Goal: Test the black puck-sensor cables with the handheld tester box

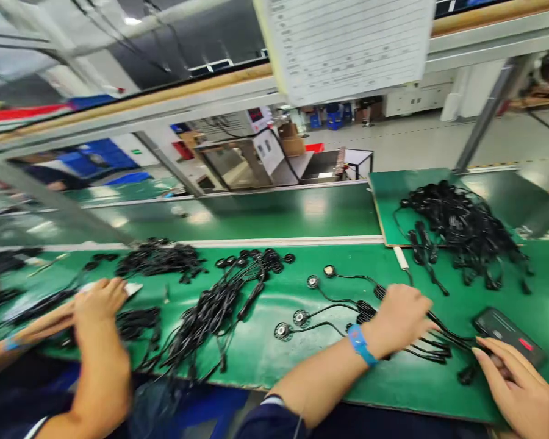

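My left hand [400, 320], with a blue wristband, is curled over several black cables [455, 336] on the green bench. Its palm hides the middle of the bundle. From its left side thin leads run out to round disc-shaped ends [282, 331], spread apart on the bench. My right hand [521, 384] pinches the end of a black cable between thumb and fingers, most of that end being hidden. Just behind it lies a dark box-shaped device [507, 335] with a lit red display. A black connector [466, 374] rests between my hands.
A white plug-like piece [400, 258] lies near a raised green board [393, 201] with a heap of black cables [466, 225]. Left of me is a long cable bundle [215, 305]. A co-worker's arm [100, 347] works further left. A paper sheet [352, 49] hangs above.
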Tool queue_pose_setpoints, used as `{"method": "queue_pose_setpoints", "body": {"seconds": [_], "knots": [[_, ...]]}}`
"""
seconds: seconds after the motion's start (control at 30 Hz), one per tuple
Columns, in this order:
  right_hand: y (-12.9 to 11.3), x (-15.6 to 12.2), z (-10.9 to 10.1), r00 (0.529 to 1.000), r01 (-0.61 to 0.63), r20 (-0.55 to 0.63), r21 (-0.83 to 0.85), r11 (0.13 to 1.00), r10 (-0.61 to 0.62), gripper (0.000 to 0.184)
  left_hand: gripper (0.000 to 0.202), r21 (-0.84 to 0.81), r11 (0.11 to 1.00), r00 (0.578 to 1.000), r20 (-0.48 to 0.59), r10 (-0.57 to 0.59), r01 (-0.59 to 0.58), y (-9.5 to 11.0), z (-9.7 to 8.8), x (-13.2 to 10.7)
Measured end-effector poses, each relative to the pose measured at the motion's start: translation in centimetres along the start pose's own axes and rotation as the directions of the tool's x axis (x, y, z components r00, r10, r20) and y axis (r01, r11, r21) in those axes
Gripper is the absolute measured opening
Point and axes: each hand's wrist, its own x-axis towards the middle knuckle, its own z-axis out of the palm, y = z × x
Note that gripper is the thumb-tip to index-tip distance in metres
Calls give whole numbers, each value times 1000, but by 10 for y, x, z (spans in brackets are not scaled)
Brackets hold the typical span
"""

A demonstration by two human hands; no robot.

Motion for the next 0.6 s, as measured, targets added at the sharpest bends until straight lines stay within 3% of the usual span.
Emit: {"method": "queue_pose_setpoints", "body": {"seconds": [0.07, 0.17, 0.27, 0.3, 0.33, 0.43, 0.6], "knots": [[0, -9, -8, 997, 3, -71, -34, 999, -5, 28, 44, 10, 978, 969, -139, -206, 210, -32, -27, -20], [-4, -21, -18, 977, -37, -212, -141, 989, 7, 22, 53, 97, 861, 851, -243, -466, 499, -84, -60, -57], [-7, -28, -25, 971, -105, -238, -280, 954, 37, 28, 65, 216, 674, 708, -234, -667, 706, -130, -61, -91], [-7, -29, -26, 975, -116, -217, -301, 947, 51, 29, 67, 232, 644, 684, -221, -695, 729, -143, -55, -100], [-6, -30, -27, 980, -128, -187, -308, 943, 72, 29, 67, 217, 639, 675, -205, -709, 738, -154, -47, -107], [-5, -32, -27, 984, -150, -140, -327, 933, 109, 27, 64, 87, 707, 710, -164, -684, 702, -173, -26, -117], [-8, -32, -24, 984, -164, -129, -378, 911, 124, 28, 58, 22, 764, 750, -216, -625, 644, -180, -20, -119]]}}
